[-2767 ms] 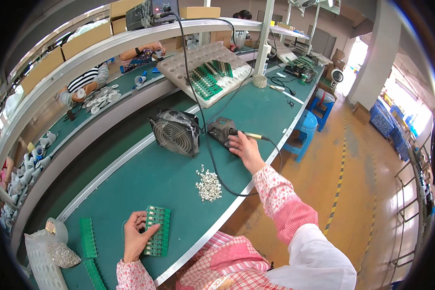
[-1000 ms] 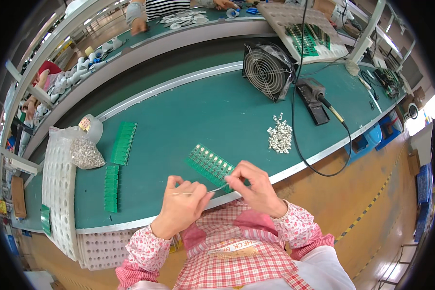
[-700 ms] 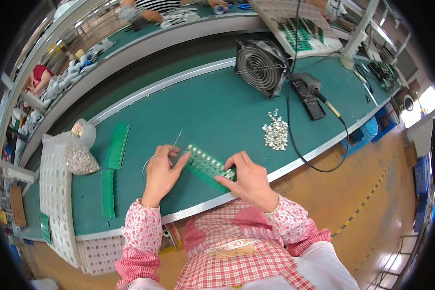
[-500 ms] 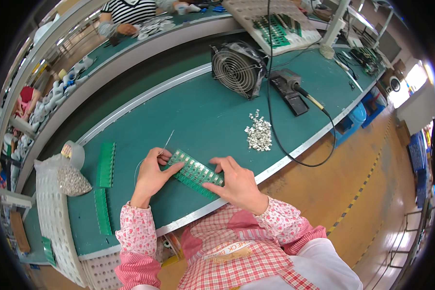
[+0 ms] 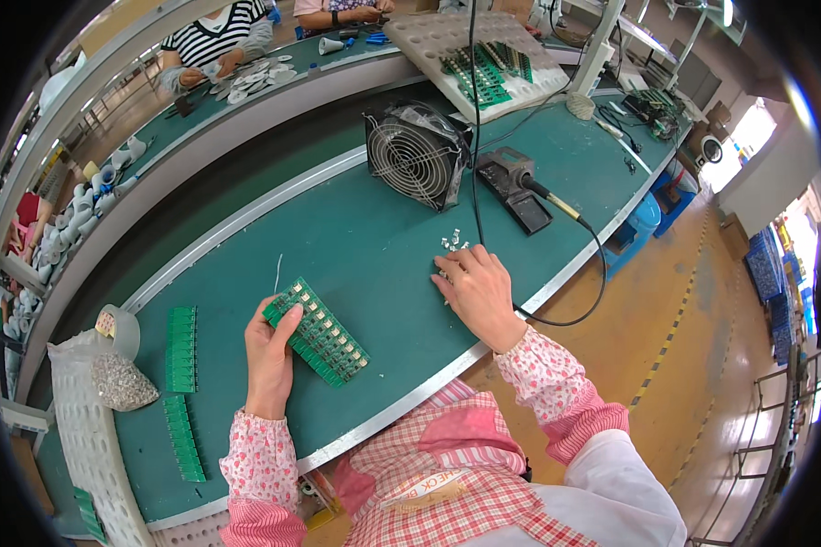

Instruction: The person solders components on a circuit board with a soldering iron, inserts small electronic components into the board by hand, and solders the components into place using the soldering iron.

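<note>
Along the lower left of the frame, a pale tray with round hollows (image 5: 87,447) lies near a bag of small parts (image 5: 124,383) and a tape roll (image 5: 128,332). Two green strips (image 5: 181,351) follow on the green surface (image 5: 365,264). Left of centre, the left hand (image 5: 270,360) grips a green circuit board (image 5: 319,334), thumb on top. Past an upright fan (image 5: 417,159), the right hand (image 5: 479,290) bends its fingers over small white pieces (image 5: 453,241); whether it pinches any, I cannot tell. Farther right, a soldering iron (image 5: 556,202) sits in a black stand (image 5: 527,215).
</note>
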A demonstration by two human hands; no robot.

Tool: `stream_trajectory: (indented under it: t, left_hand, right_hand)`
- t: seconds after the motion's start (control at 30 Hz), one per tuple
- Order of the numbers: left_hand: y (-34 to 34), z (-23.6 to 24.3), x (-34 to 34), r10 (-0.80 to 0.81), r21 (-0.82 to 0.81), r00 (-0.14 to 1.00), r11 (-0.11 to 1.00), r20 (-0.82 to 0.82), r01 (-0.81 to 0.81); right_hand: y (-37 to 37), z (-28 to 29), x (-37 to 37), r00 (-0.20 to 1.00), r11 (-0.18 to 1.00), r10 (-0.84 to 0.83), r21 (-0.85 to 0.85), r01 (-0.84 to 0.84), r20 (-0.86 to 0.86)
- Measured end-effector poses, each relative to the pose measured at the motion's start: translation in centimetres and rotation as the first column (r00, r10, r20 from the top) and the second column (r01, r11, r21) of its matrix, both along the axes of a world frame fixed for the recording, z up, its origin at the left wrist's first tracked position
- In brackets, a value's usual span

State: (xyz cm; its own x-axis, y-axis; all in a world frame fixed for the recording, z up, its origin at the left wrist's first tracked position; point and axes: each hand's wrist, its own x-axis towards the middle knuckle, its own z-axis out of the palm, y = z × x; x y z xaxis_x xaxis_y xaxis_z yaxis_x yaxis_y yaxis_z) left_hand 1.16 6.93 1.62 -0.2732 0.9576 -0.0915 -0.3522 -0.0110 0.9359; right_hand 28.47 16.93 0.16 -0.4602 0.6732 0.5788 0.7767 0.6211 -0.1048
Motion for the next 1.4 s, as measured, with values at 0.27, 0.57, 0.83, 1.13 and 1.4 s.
stream_trajectory:
  t: [0.27, 0.57, 0.83, 1.13, 1.4]
  left_hand:
    - [0.1, -0.6, 0.9, -0.013, 0.051, 0.993, 0.999, 0.121, 0.007]
    - [-0.3, -0.9, 1.2, 0.01, 0.05, 0.996, 0.999, 0.088, -0.015]
    - [-0.4, -1.0, 1.1, 0.016, 0.049, 0.996, 0.999, 0.084, -0.02]
    - [-0.7, -1.0, 1.5, 0.028, 0.068, 0.999, 0.997, -0.034, -0.026]
    - [-0.6, -1.0, 1.9, 0.054, 0.112, 0.977, 0.993, -0.205, -0.032]
  right_hand:
    - [1.2, 0.2, -0.8, 0.995, 0.999, -0.03, -0.04, 0.026, -0.094]
    - [-0.1, 0.5, -2.3, 0.948, 0.942, 0.066, -0.294, -0.162, -0.311]
    - [-0.4, 1.1, -3.5, 0.923, 0.899, 0.022, -0.396, -0.186, -0.385]
    - [-2.4, 2.4, -9.8, 0.45, 0.291, -0.259, -0.513, -0.807, -0.855]
    - [-2.8, 0.8, -12.1, 0.423, 0.213, -0.3, -0.492, -0.844, -0.855]
